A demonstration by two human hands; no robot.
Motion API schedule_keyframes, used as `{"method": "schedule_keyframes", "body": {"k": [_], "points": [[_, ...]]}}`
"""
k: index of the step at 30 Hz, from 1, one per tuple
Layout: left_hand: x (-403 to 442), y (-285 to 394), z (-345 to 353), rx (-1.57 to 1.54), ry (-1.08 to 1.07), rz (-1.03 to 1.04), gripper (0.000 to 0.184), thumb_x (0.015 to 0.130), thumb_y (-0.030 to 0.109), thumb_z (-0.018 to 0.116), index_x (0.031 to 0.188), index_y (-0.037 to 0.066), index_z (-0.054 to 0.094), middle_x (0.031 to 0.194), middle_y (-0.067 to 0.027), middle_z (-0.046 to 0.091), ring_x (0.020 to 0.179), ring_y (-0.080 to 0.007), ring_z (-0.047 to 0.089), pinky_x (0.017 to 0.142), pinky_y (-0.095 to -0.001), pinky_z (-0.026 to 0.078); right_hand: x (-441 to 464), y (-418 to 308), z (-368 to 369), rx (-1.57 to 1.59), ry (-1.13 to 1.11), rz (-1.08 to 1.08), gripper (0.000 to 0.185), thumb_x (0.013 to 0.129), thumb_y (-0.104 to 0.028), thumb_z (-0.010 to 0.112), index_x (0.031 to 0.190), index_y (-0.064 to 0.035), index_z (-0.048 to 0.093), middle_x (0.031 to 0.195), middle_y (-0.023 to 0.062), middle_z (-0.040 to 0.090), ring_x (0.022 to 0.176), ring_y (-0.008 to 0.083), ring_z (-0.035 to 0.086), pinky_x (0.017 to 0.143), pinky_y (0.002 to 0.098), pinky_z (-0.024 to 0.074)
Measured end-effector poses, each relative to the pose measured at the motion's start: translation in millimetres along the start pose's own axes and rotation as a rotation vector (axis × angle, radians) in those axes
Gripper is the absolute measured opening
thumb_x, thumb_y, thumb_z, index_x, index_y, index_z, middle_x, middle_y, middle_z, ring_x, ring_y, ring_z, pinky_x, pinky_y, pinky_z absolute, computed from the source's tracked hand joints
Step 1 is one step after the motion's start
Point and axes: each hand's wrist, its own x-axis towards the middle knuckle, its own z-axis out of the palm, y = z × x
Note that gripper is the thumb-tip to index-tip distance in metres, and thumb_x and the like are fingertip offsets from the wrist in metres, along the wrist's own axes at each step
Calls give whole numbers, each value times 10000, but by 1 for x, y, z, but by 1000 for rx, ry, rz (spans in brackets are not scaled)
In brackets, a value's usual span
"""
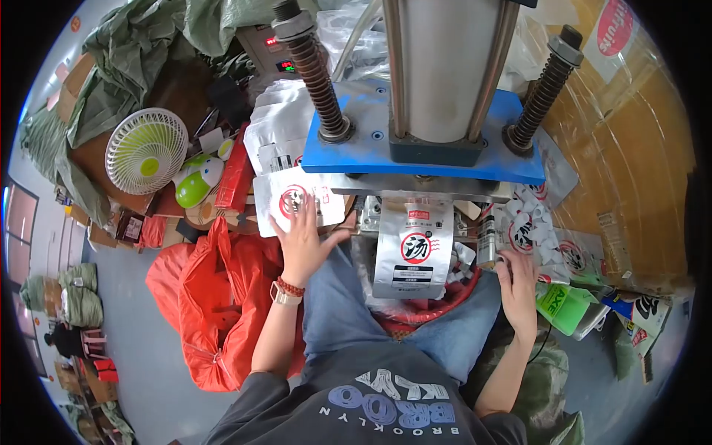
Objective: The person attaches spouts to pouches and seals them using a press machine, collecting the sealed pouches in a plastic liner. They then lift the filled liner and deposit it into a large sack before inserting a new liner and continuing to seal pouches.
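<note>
Head view shows the left hand (305, 251) over a white pouch (276, 189), fingers spread, gripping nothing; a silver pouch (413, 248), top under the press (441, 81), best kept square; the right hand (521, 291), fingers half-curled beside a metal cylinder (486, 239), hold unclear.

Brown work surface (141, 202) bearing fan (148, 152), stacked silver pouches (278, 126), blue-plated press (445, 104)

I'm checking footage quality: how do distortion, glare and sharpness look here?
All in the head view: strong fisheye curvature with black corners; glossy streaks on the brown wrapped surface at right; the central silver pouch fairly sharp, its large black character readable.
</note>
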Motion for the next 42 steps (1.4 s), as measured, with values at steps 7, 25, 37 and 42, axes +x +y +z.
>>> {"method": "schedule_keyframes", "body": {"k": [7, 25, 37, 42], "points": [[-37, 6, -41, -594, 154, 15, 362, 681, -139, 583, 985, 16, 705, 826, -135, 706, 757, -217, 708, 616, -257, 504, -18, -73, -27, 631, 387, -136, 237, 846, 17, 627, 1061, 0, 530, 960, 88, 571, 853, 161, 551, 814, 270, 424], [-38, 92, -16, -1353, -666, -196, 192, 921, 163, 641, 931, -14, 716, 845, -35, 707, 760, -93, 653, 656, -259, 511, -6, -111, -21, 195, 209, -321, 498, 781, -176, 729, 1222, -7, 574, 840, 85, 531, 752, 230, 496, 664, 325, 413], [28, 70, -12, -1137, -500, -162, 370, 842, 353, 706, 961, 4, 688, 828, -23, 687, 748, -137, 625, 687, -274, 473, 16, -2, 4, -288, 35, 99, 325, 969, -252, 476, 1155, -6, 580, 1129, 149, 601, 1085, 396, 493, 954, 430, 376], [6, -1, 4, -11, 28, 14, 856, 757, 559, 667, 1413, 86, 387, 1476, -164, 359, 1384, -356, 287, 1091, -585, 171, 5, 0, -4, 276, 94, 74, 150, 944, -97, 518, 1048, -21, 594, 1041, 123, 595, 957, 269, 553, 790, 346, 445]]}}
